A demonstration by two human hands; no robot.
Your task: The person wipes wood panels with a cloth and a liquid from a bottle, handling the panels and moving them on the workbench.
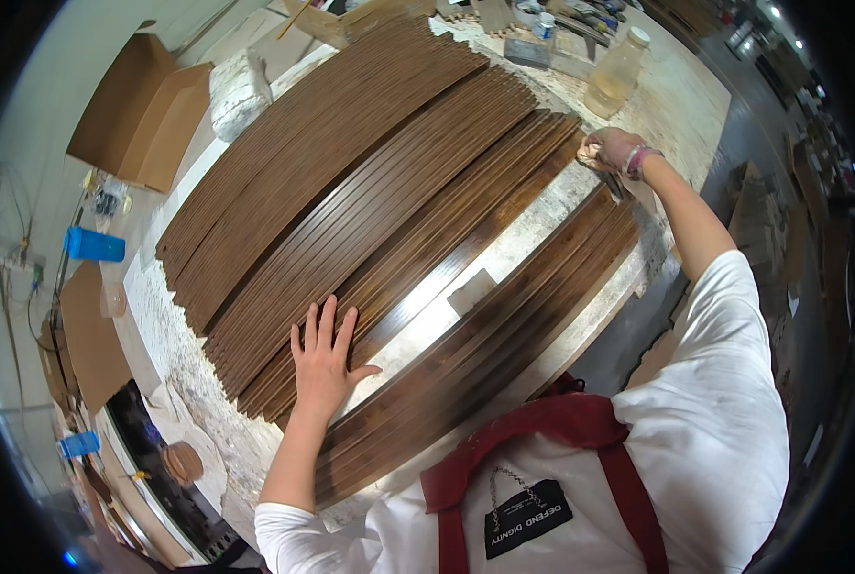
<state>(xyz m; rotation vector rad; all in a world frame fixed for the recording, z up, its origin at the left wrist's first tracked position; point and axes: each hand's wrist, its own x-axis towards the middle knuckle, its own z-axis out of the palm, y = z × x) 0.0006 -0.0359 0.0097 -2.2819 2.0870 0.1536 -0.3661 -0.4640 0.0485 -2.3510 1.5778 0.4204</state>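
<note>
**Staining underway: dark slats spread across the bench**

Flat on the workbench, long dark-brown wooden slats lie side by side in fanned groups, running from the near-left edge toward the far-right corner. My left hand rests open, fingers spread wide, palm down on the near end of one glossy slat in the middle group, holding nothing. My right hand reaches out to the far end of the same run, closed around a brownish rag pressed against the slat tips near the bench's right edge; a pink band sits on that wrist.

A second stack of slats lies along the near edge, just in front of my white shirt and red apron straps. Between the two groups a strip of bare, paint-flecked bench shows, with a small pale block on it. At the far-right corner stands a clear plastic bottle with a white cap, holding yellowish liquid, close beyond my right hand. A white lumpy bundle sits at the far-left edge, with an open cardboard box beyond it off the bench. A blue container lies on the floor to the left.
</note>
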